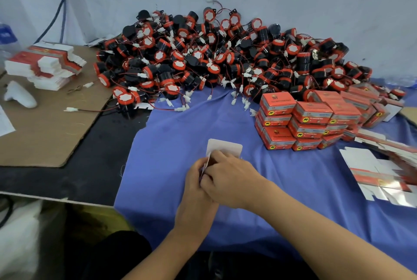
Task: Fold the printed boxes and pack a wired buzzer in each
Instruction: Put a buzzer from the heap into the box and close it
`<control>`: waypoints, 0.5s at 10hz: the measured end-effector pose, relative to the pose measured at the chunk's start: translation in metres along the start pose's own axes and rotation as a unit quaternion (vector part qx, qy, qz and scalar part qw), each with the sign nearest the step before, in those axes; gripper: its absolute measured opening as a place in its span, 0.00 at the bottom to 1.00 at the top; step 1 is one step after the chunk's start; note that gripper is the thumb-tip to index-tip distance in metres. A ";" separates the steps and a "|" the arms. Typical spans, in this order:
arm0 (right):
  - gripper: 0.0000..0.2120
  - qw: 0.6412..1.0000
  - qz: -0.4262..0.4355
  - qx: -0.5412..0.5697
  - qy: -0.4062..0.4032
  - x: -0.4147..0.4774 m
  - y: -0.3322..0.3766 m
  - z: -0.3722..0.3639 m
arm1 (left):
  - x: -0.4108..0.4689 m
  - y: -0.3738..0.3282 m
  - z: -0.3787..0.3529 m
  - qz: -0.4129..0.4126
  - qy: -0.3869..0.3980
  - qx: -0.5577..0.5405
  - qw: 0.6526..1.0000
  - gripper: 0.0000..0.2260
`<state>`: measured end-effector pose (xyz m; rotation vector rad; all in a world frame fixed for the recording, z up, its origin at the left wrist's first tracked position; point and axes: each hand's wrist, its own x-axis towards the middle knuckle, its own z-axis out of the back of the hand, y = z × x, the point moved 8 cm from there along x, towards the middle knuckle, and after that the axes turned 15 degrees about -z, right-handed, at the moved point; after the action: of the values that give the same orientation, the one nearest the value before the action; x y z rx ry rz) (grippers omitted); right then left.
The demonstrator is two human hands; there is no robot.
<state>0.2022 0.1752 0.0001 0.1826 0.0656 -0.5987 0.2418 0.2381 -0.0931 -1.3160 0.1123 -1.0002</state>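
Both my hands meet over the blue cloth (171, 144) at the table's middle, holding one printed box blank (222, 147). Its white flap sticks up beyond my fingers. My left hand (195, 178) grips its lower left edge, and my right hand (228, 177) lies over the left with fingers curled on the blank. A big heap of black and red wired buzzers (225, 58) with white plugs fills the back of the table. Folded red boxes (309, 121) are stacked at the right. Flat blanks (383, 173) lie spread at the right edge.
A second pile of flat blanks (45, 65) sits at the back left on brown cardboard (45, 130). A white object (19, 95) lies beside it. A loose plug with red wire (72, 109) trails onto the cardboard. A wall stands behind the heap.
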 end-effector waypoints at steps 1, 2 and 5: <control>0.13 0.996 -0.051 0.074 0.006 0.009 -0.006 0.005 | 0.003 -0.001 -0.003 0.052 -0.030 -0.135 0.989 0.25; 0.08 0.986 -0.098 0.127 0.035 0.013 -0.017 0.006 | 0.000 0.006 -0.002 0.095 -0.054 -0.164 0.980 0.22; 0.06 0.985 -0.142 0.098 0.019 0.028 -0.015 0.012 | 0.003 0.002 -0.002 0.098 -0.056 -0.188 0.976 0.23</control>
<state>0.2170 0.1448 0.0064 0.3794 0.0700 -0.8879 0.2438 0.2346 -0.0940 -1.6675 0.3528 -0.7551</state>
